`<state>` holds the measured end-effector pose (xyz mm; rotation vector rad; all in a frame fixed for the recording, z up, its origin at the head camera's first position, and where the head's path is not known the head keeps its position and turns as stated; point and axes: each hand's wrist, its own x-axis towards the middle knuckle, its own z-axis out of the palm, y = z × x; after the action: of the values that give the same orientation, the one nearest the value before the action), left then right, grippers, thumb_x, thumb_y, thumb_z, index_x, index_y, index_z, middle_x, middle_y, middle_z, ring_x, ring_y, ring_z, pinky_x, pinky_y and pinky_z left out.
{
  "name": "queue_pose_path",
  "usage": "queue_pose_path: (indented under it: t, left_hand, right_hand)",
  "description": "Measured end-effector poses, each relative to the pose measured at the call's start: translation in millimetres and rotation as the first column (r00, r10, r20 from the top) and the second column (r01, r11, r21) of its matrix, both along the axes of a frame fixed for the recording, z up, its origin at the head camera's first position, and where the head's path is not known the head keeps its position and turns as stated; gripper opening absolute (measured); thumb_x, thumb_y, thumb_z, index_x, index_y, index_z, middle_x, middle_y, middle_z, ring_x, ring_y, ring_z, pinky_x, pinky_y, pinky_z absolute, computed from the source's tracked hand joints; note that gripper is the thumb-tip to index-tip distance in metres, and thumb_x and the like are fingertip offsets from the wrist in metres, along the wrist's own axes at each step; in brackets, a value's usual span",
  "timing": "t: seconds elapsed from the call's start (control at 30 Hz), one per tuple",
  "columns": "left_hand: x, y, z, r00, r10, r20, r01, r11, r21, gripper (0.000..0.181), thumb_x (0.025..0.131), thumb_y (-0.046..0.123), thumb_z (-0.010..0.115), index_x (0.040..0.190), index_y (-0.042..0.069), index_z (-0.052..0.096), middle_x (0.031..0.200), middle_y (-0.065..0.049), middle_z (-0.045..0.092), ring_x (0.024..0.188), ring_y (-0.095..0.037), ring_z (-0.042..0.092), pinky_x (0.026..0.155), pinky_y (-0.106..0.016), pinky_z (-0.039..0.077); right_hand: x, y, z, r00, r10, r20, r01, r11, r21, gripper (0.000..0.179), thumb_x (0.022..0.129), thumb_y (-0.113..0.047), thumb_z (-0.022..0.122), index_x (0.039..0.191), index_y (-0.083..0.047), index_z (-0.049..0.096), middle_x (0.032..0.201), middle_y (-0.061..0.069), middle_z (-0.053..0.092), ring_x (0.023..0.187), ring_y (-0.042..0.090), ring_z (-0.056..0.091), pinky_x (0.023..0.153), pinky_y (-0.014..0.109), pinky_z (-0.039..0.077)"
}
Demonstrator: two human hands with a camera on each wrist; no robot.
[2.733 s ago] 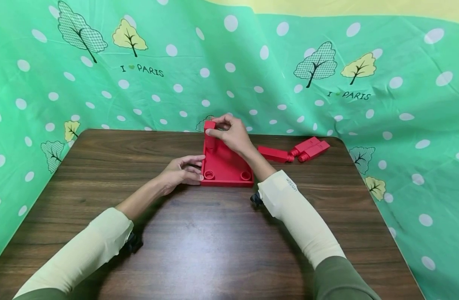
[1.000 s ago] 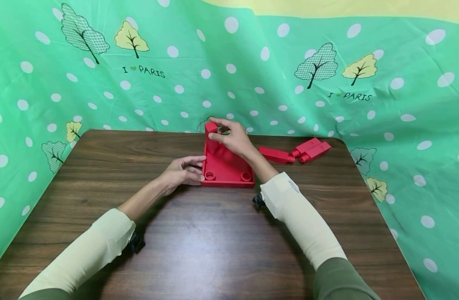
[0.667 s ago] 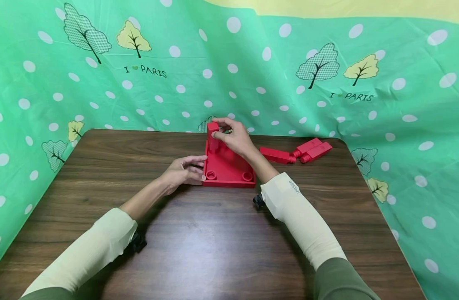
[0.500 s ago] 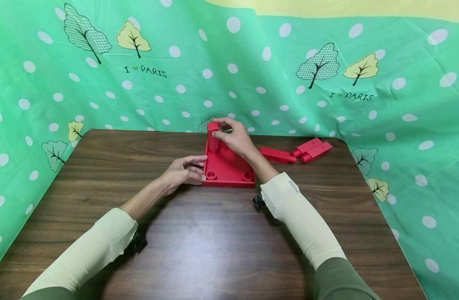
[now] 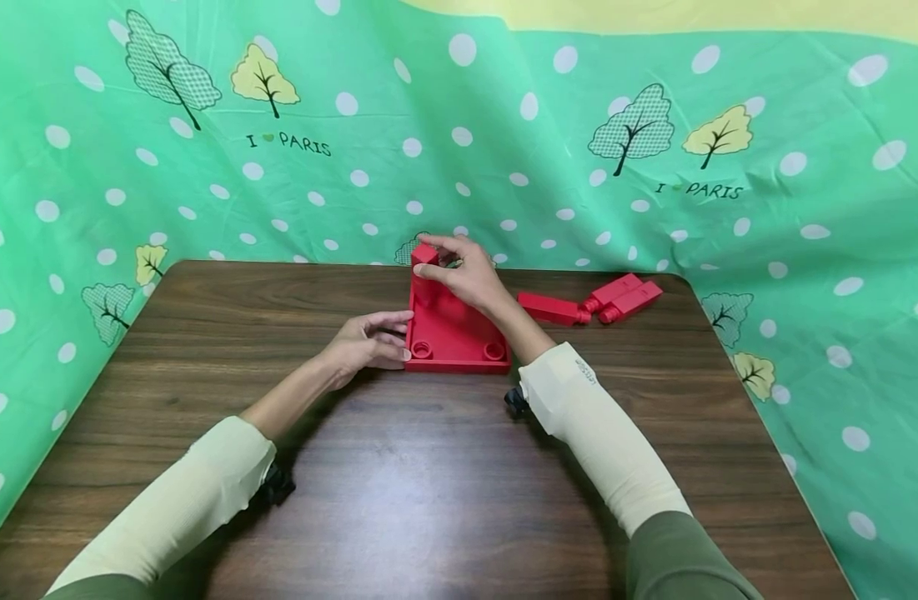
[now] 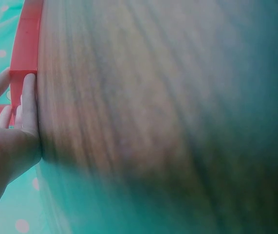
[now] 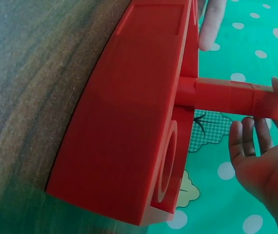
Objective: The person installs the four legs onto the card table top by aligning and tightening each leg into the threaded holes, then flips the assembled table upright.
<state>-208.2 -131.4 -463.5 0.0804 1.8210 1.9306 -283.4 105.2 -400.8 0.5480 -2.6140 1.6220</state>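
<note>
A red board with a raised rim (image 5: 459, 333) lies on the table, with round ring sockets (image 5: 422, 351) showing in its two near corners. Upright at its far left corner stands a red square-sided leg (image 5: 424, 256). My right hand (image 5: 469, 271) pinches the upper end of this leg between thumb and fingers. In the right wrist view the leg's (image 7: 226, 95) narrower end meets the board (image 7: 114, 107). Along the board's left side, my left hand (image 5: 361, 346) rests its fingertips and thumb against the rim. The left wrist view shows its fingers extended along the red edge.
To the right of the board lie three more red legs, one nearer (image 5: 550, 308) and two side by side (image 5: 631, 302), with threaded ends. Behind the wooden table (image 5: 413, 492) hangs a green dotted cloth (image 5: 459, 167).
The leg in my right hand has turned a little about its upright axis, its top now showing a corner forward. My left hand stays at the board's side.
</note>
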Motion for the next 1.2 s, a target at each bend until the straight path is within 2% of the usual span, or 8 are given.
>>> queue_pose_path:
  t: [0.27, 0.53, 0.7, 0.9, 1.2]
  left_hand:
    - [-1.0, -0.3, -1.2, 1.0, -0.003, 0.001, 0.003, 1.0, 0.004, 0.081, 0.093, -0.018, 0.076, 0.168, 0.007, 0.054, 0.149, -0.017, 0.06, 0.106, -0.011, 0.076, 0.09, -0.036, 0.073]
    - [-1.3, -0.8, -2.4, 1.0, -0.002, 0.005, 0.002, 1.0, 0.006, 0.082, 0.093, -0.018, 0.076, 0.167, 0.006, 0.054, 0.148, -0.017, 0.061, 0.105, -0.01, 0.076, 0.09, -0.035, 0.073]
    - [-0.8, -0.7, -1.1, 1.0, -0.005, 0.001, 0.005, 1.0, 0.001, 0.082, 0.093, -0.018, 0.076, 0.168, 0.006, 0.053, 0.148, -0.017, 0.061, 0.104, -0.01, 0.077, 0.09, -0.035, 0.073]
    - [-1.0, -0.5, -0.4, 1.0, -0.003, -0.01, 0.003, 1.0, -0.006, 0.081, 0.093, -0.018, 0.077, 0.167, 0.006, 0.054, 0.149, -0.018, 0.061, 0.104, -0.009, 0.076, 0.09, -0.033, 0.073]
    - [-0.5, -0.7, 0.2, 1.0, -0.003, -0.018, 0.003, 1.0, -0.022, 0.082, 0.092, -0.016, 0.078, 0.167, 0.007, 0.055, 0.148, -0.017, 0.063, 0.105, -0.009, 0.076, 0.089, -0.031, 0.072]
  right_hand:
    - [-1.4, -1, -2.3, 1.0, -0.021, 0.007, 0.021, 1.0, 0.008, 0.05, 0.096, -0.038, 0.09, 0.14, -0.018, 0.076, 0.131, 0.005, 0.071, 0.123, 0.024, 0.065, 0.095, 0.039, 0.058]
    - [-2.6, -8, -2.1, 0.997, -0.065, 0.051, 0.067, 0.997, -0.04, 0.05, 0.092, -0.033, 0.096, 0.129, -0.011, 0.07, 0.125, 0.01, 0.076, 0.116, 0.025, 0.074, 0.099, 0.036, 0.062]
    - [-1.7, -12, -0.6, 0.994, -0.102, 0.038, 0.103, 0.994, -0.029, 0.051, 0.092, -0.032, 0.097, 0.125, -0.009, 0.067, 0.125, 0.011, 0.075, 0.114, 0.026, 0.074, 0.102, 0.039, 0.063]
    - [-0.2, -16, 0.9, 0.989, -0.145, 0.03, 0.146, 0.989, -0.008, 0.051, 0.09, -0.034, 0.098, 0.121, -0.01, 0.066, 0.121, 0.01, 0.077, 0.11, 0.024, 0.076, 0.097, 0.037, 0.064]
    - [1.5, -19, 3.1, 0.986, -0.166, 0.016, 0.166, 0.986, 0.016, 0.051, 0.089, -0.037, 0.099, 0.118, -0.01, 0.066, 0.117, 0.009, 0.078, 0.104, 0.023, 0.075, 0.09, 0.035, 0.063]
